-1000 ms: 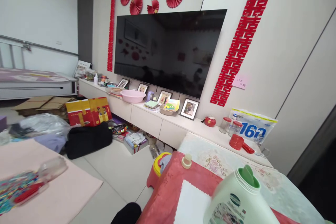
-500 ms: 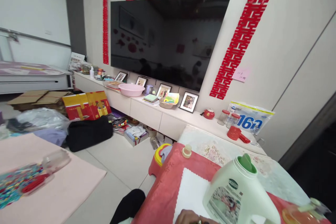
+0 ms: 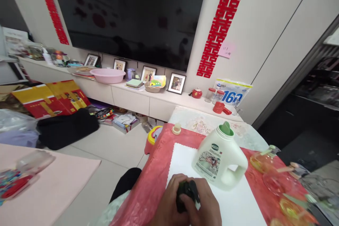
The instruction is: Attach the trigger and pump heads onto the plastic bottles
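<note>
My left hand [image 3: 167, 197] and my right hand [image 3: 208, 201] are together at the bottom of the head view, fingers closed around a small dark object [image 3: 182, 189]. It looks blackish green with a black projecting part; fingers cover much of it, so I cannot tell its kind. Just beyond them a pale green detergent jug [image 3: 222, 159] stands upright on a white sheet [image 3: 182, 159], its label facing left and its green pouring spout [image 3: 226, 128] uncovered. A pale translucent cap [image 3: 176, 129] rests on the red tablecloth [image 3: 159, 162], beyond the sheet's far left corner.
Glass vessels with yellowish liquid [image 3: 261, 160] stand on the right side of the table. A red and yellow stool [image 3: 150, 139] is beside its left edge. At left is a pink table [image 3: 71, 173] with colourful pieces. A low cabinet [image 3: 132, 95] runs along the wall.
The view has tilted down and turned right, so the jug and cap sit further left in it. Both hands and the dark object now show; before, only fingers showed at the bottom edge.
</note>
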{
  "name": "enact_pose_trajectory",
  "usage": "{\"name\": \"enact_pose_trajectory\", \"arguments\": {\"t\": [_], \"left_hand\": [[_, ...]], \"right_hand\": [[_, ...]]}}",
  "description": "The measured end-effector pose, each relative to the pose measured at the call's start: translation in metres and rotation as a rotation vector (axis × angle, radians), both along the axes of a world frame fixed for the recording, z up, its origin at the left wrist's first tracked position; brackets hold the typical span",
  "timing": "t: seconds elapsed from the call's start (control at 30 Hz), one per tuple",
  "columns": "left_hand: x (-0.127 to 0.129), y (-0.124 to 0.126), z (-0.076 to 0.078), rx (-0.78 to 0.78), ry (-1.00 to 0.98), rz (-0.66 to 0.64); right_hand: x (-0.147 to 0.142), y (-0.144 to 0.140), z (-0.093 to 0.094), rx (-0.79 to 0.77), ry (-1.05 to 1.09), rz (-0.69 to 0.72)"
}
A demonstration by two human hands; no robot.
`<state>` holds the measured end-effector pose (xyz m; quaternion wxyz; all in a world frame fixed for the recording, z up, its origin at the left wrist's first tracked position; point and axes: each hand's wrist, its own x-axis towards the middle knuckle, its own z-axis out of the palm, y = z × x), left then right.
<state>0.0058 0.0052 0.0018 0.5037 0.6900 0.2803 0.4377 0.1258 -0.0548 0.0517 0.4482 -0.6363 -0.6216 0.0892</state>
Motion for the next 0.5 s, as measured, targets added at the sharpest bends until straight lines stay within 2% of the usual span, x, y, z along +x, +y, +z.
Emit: {"name": "enact_pose_trajectory", "arguments": {"t": [0.1,0.23,0.4,0.43,0.5], "left_hand": [[0.002,0.002,-0.005,0.061,0.008,0.031],[-0.002,0.004,-0.009,0.042,0.053,0.015],[-0.013,0.006,-0.01,0.037,0.077,-0.02],[-0.015,0.005,-0.011,0.042,0.082,-0.033],[-0.017,0.004,-0.014,0.02,0.088,-0.053]], "right_hand": [[-0.001,-0.001,0.011,0.032,0.036,-0.041],[0.01,-0.013,0.037,0.116,0.123,-0.088],[0.043,-0.047,0.072,0.388,0.444,-0.393],[0.052,-0.052,0.076,0.372,0.424,-0.434],[0.07,-0.057,0.077,0.203,0.26,-0.443]]}}
